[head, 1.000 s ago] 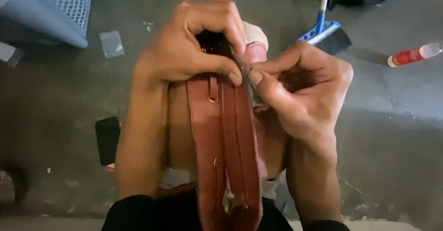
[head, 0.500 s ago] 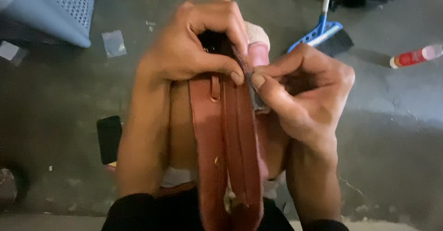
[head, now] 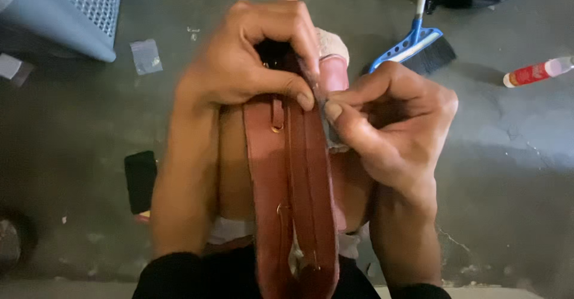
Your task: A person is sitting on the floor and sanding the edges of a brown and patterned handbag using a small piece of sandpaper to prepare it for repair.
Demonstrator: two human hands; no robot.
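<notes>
Now, left hand: my left hand is clenched over the top end of the brown leather bag, thumb pressed on its upper edge, fingers curled over the far side.
Right hand: my right hand pinches a small grey piece against the bag's right edge, thumb and forefinger closed tight on it; what the piece is I cannot tell.
Bag: it stands on edge between my knees, narrow top facing up, a small brass ring just below my left thumb. Its opening is closed, so I cannot see what it holds.
Beyond the bag: a blue brush with dark bristles lies up and to the right of it on the floor; farther right, a red and white tube.
Left of the bag: a grey mesh basket at the far corner, contents not visible; a small clear packet near it; a black object beside my left forearm.
Change: against half a second ago, both grips and the bag sit as they did.
</notes>
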